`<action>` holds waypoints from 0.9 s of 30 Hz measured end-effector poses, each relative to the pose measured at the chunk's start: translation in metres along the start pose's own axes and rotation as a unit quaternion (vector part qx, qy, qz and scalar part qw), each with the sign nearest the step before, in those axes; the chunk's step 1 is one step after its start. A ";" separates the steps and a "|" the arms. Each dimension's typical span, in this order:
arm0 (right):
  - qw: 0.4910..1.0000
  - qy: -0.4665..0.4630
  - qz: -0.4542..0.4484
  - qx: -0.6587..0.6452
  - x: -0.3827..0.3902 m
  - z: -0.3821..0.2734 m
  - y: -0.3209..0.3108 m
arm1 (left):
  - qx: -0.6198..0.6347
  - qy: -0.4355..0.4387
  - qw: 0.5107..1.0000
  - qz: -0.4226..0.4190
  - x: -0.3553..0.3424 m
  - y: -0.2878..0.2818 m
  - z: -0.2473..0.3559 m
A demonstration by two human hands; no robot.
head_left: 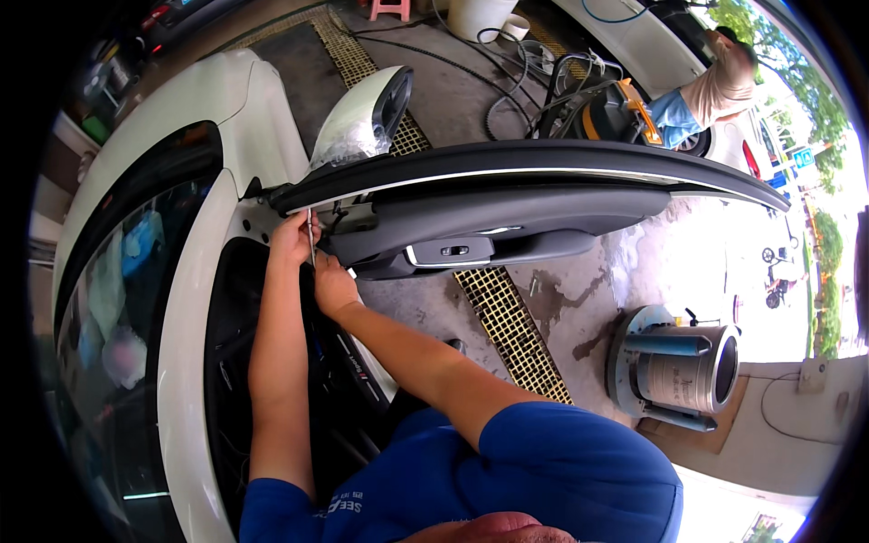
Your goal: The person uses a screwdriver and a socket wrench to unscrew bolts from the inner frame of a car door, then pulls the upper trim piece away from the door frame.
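The opened car door (525, 208), with dark inner trim and a window switch panel (454, 252), stretches to the right of both hands. At its hinge end, my left hand (291, 239) is closed, fingers pinching the upper part of a thin metal rod-shaped tool (311, 237). Just below and to the right, my right hand (334, 284) is curled around the tool's lower end, which is hidden in the fist. The rod's upper tip meets the door's front edge near the body; what it touches there cannot be made out. A white side mirror (358, 118) is partly wrapped in clear film.
The car's white pillar (192, 299) and windscreen (127, 317) lie left. Beyond the door stand a black-and-orange vacuum machine (606, 118), hoses, a white bucket (475, 16) and a bending person (711, 90). A metal drum (688, 366) stands right, past a yellow floor grate (511, 335).
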State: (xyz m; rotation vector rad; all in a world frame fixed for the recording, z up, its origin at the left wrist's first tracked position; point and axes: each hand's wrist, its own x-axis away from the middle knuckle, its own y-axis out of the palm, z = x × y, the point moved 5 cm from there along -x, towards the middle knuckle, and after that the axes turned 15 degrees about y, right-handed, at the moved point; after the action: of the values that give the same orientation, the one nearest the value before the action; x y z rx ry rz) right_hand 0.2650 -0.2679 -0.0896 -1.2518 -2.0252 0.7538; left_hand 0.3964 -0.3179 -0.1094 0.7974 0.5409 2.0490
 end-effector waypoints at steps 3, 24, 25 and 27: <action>0.994 -0.055 0.004 -0.097 -0.004 0.002 -0.004 | 0.001 0.018 0.999 -0.030 -0.003 0.007 -0.003; 0.583 0.202 -0.344 -0.708 0.010 -0.007 0.021 | 0.014 0.056 0.998 -0.004 0.010 0.009 -0.001; 0.709 0.218 -0.285 -0.607 0.000 -0.002 0.025 | 0.019 0.052 0.998 -0.039 0.011 0.011 0.002; 0.902 0.081 -0.098 -0.413 -0.006 -0.008 0.013 | -0.028 0.061 0.994 -0.092 0.009 0.000 0.008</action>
State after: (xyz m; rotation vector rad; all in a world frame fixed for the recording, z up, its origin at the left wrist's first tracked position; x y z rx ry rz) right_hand 0.2802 -0.2676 -0.0959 -1.4340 -2.3548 -0.3633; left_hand 0.3978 -0.3097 -0.1009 0.5703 0.5999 1.9423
